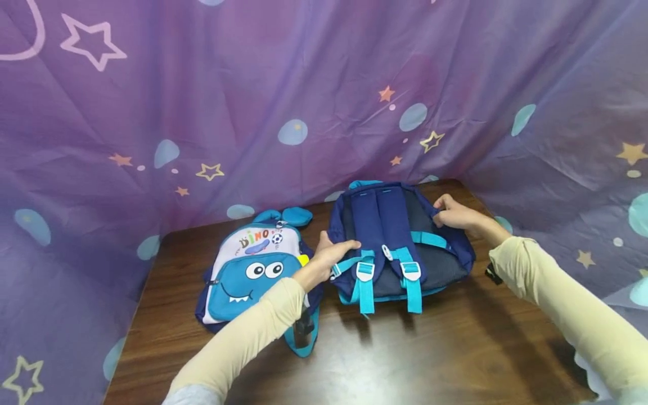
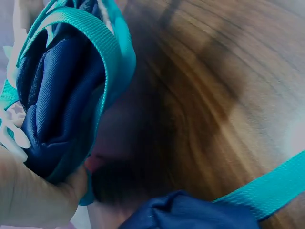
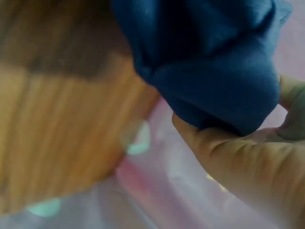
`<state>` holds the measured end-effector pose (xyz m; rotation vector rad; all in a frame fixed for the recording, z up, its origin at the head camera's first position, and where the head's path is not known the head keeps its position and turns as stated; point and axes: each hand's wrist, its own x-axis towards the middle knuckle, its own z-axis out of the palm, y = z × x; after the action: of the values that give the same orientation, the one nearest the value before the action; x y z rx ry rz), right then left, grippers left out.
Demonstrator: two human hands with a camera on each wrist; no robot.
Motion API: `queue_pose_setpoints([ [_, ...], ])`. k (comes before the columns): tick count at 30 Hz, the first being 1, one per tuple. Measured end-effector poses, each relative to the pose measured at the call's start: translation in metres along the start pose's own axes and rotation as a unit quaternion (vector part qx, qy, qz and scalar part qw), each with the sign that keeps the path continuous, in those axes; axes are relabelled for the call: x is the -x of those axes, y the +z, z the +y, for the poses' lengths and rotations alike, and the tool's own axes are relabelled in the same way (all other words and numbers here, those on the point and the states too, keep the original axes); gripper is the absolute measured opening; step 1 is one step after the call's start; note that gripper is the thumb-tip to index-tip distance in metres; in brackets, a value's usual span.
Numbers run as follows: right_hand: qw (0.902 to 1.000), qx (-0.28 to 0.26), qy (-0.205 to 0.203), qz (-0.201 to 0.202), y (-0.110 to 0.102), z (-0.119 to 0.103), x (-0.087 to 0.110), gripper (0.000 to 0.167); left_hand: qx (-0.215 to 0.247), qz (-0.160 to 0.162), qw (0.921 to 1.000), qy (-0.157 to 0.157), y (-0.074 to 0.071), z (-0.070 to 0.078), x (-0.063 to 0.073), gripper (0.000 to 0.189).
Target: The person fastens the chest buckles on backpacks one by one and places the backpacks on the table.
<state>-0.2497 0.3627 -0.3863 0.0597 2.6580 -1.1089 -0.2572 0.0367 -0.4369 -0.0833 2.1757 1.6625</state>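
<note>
A small backpack (image 1: pixel 243 275) with a white upper front is lying on a brown wooden table (image 1: pixel 354 365), showing colourful DINO lettering (image 1: pixel 255 238) above a teal pocket (image 1: pixel 260 288) that is carrying two round eyes (image 1: pixel 255 271) and a toothy smile (image 1: pixel 240 298). Two blue rounded pieces (image 1: pixel 297 216) are sticking out at its top, and a teal strap (image 1: pixel 302 352) is curving onto the wood. A purple cloth (image 1: pixel 253 101) is hanging behind the table and along both sides, displaying stars (image 1: pixel 632 153) and blue blobs (image 1: pixel 292 132), while light is glaring off the table's surface
</note>
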Motion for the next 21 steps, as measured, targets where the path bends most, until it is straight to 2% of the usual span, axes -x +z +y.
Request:
queue_pose_setpoints([
  [3, 0.9995, -0.019, 0.017, -0.016, 0.015, 0.018, -0.002, 0.042, 0.000, -0.002, 1.0000, -0.006, 0.005, -0.009, -0.001, 0.110],
  [6, 0.9995, -0.022, 0.018, -0.012, 0.030, 0.032, -0.008, 0.043, 0.001, -0.001, 0.9999, -0.013, 0.008, -0.022, -0.003, 0.111],
  [10, 0.9994, -0.026, 0.024, -0.003, 0.049, 0.049, -0.021, 0.043, -0.025, 0.021, 0.9992, -0.024, 0.013, -0.041, -0.007, 0.106],
  [13, 0.9986, -0.038, 0.036, 0.006, 0.058, 0.060, -0.029, 0.041, -0.040, 0.039, 0.9980, -0.031, 0.017, -0.049, -0.008, 0.104],
  [18, 0.9967, -0.054, 0.029, 0.052, 0.064, 0.069, -0.032, 0.037, -0.040, 0.044, 0.9979, -0.028, 0.021, -0.047, -0.008, 0.108],
  [21, 0.9944, -0.018, 0.011, 0.104, 0.066, 0.069, -0.028, 0.037, -0.036, 0.045, 0.9982, -0.017, 0.017, -0.035, -0.005, 0.098],
])
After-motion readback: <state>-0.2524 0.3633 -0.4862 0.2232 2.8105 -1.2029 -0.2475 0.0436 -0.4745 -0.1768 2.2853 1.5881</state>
